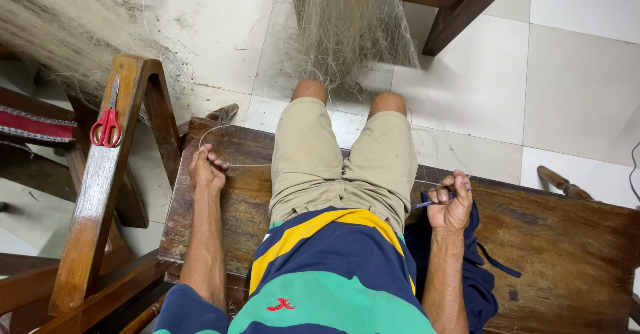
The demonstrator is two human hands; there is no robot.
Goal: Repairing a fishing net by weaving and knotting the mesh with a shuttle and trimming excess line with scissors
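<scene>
I sit on a dark wooden bench (pixel 567 241) in beige shorts and a striped shirt. My left hand (pixel 207 169) rests on the bench left of my thigh, fingers pinched on a thin pale line (pixel 250 166) that loops up and runs across my lap. My right hand (pixel 452 199) is closed on the other end of the line together with a slim blue netting needle (pixel 427 204). A pale fishing net (pixel 347 24) hangs in front of my knees.
Red-handled scissors (pixel 107 126) hang on a wooden frame (pixel 100 187) at my left. More netting (pixel 60 27) is bunched at top left. A dark blue cloth (pixel 483 274) lies on the bench under my right arm. White floor tiles (pixel 580 81) lie beyond.
</scene>
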